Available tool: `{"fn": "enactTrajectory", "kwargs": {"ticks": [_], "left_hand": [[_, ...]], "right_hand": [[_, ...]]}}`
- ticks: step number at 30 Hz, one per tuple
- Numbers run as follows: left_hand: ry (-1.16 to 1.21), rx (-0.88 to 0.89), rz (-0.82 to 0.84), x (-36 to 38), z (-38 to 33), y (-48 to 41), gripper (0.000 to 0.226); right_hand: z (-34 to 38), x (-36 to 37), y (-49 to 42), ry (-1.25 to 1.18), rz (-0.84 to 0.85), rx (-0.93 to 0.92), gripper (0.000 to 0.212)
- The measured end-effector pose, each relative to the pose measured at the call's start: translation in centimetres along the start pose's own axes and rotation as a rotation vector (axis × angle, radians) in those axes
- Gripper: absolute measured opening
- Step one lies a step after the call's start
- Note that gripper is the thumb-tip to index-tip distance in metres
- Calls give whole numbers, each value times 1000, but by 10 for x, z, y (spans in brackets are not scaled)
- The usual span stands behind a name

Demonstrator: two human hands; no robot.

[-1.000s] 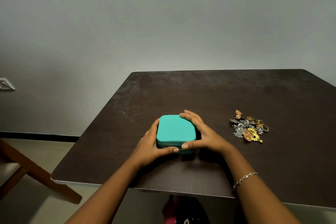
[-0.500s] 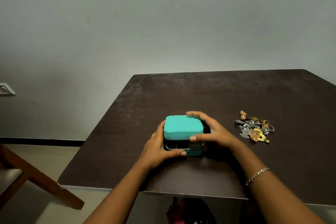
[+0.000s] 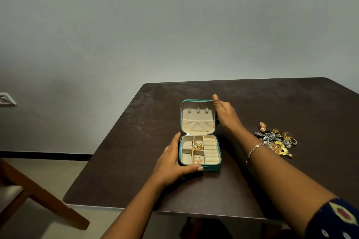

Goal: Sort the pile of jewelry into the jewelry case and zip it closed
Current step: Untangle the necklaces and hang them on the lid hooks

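left hand (image 3: 171,161) at 7 o'clock of case (image 3: 210,168), thumb and fingers round corner. right arm stretched to 1 o'clock, right hand (image 3: 223,111) gripping lid (image 3: 197,116) edge, thumb up.

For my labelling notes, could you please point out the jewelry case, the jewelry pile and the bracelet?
jewelry case (image 3: 212,168), head view, front teal wall of the base.
jewelry pile (image 3: 275,139), head view, silver cluster in its middle.
bracelet (image 3: 254,149), head view, chain links across the wrist.
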State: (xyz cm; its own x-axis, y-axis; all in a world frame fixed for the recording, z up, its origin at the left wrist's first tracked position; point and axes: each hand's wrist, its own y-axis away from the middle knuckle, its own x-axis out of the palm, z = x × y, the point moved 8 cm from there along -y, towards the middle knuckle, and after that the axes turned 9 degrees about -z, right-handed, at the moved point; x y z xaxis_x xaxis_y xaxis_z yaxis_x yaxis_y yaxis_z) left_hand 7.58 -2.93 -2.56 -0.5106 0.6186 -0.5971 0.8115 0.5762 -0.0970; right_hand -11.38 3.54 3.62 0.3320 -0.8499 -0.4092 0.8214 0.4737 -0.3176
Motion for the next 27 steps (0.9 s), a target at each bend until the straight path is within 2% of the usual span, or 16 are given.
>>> {"fn": "enactTrajectory", "kwargs": {"ticks": [6,11,14,16,17,21,23,27], "left_hand": [[-9,-28,11,1,2,1,126],[-13,-38,18,2,3,0,126],[-11,-33,18,2,4,-1,126],[-15,-25,17,2,4,-2,126],[-17,-20,17,1,3,-2,125],[-15,-14,19,2,1,-1,126],[-15,-22,22,2,2,-1,127],[-8,-31,24,2,4,-2,127]], "right_hand": [[-25,12,-8,43,0,85,54],[-38,14,-12,78,42,170,55],[-14,-8,-11,215,-151,-23,31],[19,-17,1,183,-214,-213,19],[34,-15,6,157,-143,-280,14],[63,29,45,324,491,-420,16],[63,42,57,454,599,-476,17],[55,58,68,582,696,-504,20]]}}
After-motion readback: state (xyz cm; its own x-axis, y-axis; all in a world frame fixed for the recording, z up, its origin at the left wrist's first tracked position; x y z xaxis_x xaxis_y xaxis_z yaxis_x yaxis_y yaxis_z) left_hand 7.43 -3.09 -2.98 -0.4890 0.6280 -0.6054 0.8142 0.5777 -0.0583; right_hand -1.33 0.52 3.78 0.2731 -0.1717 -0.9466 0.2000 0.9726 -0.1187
